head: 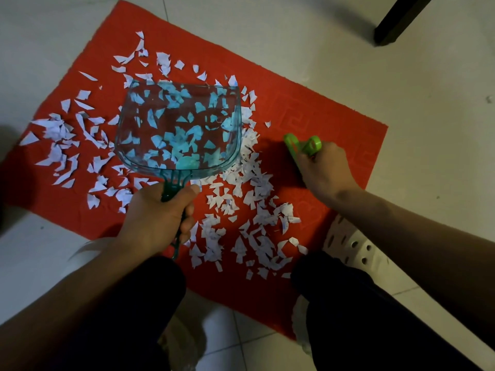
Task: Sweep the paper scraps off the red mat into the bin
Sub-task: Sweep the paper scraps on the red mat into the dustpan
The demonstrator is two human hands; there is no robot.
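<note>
My left hand [158, 218] is wrapped round the dark green handle of the clear teal dustpan [178, 124], fingers curled under and thumb along the top; the pan is over the middle of the red mat [302, 103], its wide mouth pointing away from me, and through its clear floor I see scraps tinted blue; whether they lie in the pan or on the mat beneath it I cannot tell. My right hand [325, 170] is closed round a small bright green brush [302, 145], gripping it low to the mat just right of the dustpan; its bristles are hidden from me.

The paper scraps [257, 226] are white torn bits spread thick over the mat: a band left of the dustpan, a scatter beyond its mouth, and the densest heap between the pan's right wall and my knees. The mat's right part, past my right hand, is bare red with a raised key pattern.

The mat lies askew on pale floor tiles [401, 84]; its far and right edges are free, with open tile all round them. A dark furniture leg [396, 22] stands on the tiles well beyond the mat's far right corner. A white perforated plastic thing [353, 245] sits at the mat's near right edge, beside my right forearm; my dark trouser knees cover the near edge.
</note>
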